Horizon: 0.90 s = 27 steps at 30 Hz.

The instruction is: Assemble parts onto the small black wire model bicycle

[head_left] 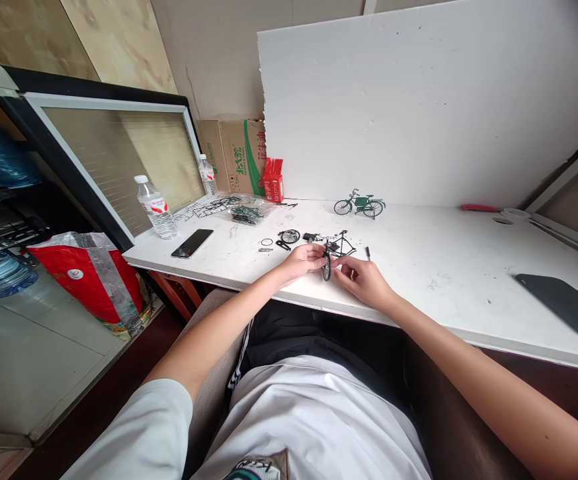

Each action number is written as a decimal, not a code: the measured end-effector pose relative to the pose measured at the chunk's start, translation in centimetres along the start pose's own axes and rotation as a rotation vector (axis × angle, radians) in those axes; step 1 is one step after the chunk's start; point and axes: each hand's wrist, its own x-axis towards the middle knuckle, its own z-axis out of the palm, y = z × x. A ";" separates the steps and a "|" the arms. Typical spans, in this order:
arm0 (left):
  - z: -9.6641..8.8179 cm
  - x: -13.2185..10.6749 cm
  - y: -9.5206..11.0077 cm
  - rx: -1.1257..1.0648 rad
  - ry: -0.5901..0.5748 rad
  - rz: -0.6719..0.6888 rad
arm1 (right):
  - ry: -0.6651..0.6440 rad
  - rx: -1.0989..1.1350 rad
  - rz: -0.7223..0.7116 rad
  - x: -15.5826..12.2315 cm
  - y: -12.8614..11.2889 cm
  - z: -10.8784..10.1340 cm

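Observation:
Between my hands, near the table's front edge, stands a partly built black model bicycle (339, 246) with its front wheel (327, 267) toward me. My left hand (303, 262) pinches the bicycle near the top of that wheel. On the wheel's other side, my right hand (361, 277) has its fingers curled with the tips close together by the wheel; whether they grip anything is hidden. A loose spoked wheel (289, 237), a thin ring (267, 242) and small black parts (283, 245) lie left of the bicycle.
A finished green model bicycle (359, 204) stands behind. To the left are a phone (192, 243), water bottles (157, 208), bagged parts (249, 212), a red box (273, 180) and a carton (233, 155). A dark flat pad (563, 305) lies right. A white board (419, 100) rises behind.

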 end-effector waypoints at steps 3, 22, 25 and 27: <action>0.1 -0.1 0.0 -0.021 -0.011 -0.018 | -0.001 -0.062 -0.020 -0.1 -0.2 0.1; -0.2 0.1 -0.3 0.070 -0.021 0.058 | -0.106 0.223 0.124 0.3 0.0 -0.4; -0.3 0.1 -0.5 0.079 -0.019 0.070 | -0.146 0.267 0.171 0.4 -0.1 -0.5; -0.4 0.1 -0.5 0.082 -0.016 0.073 | -0.176 0.295 0.196 0.4 -0.1 -0.5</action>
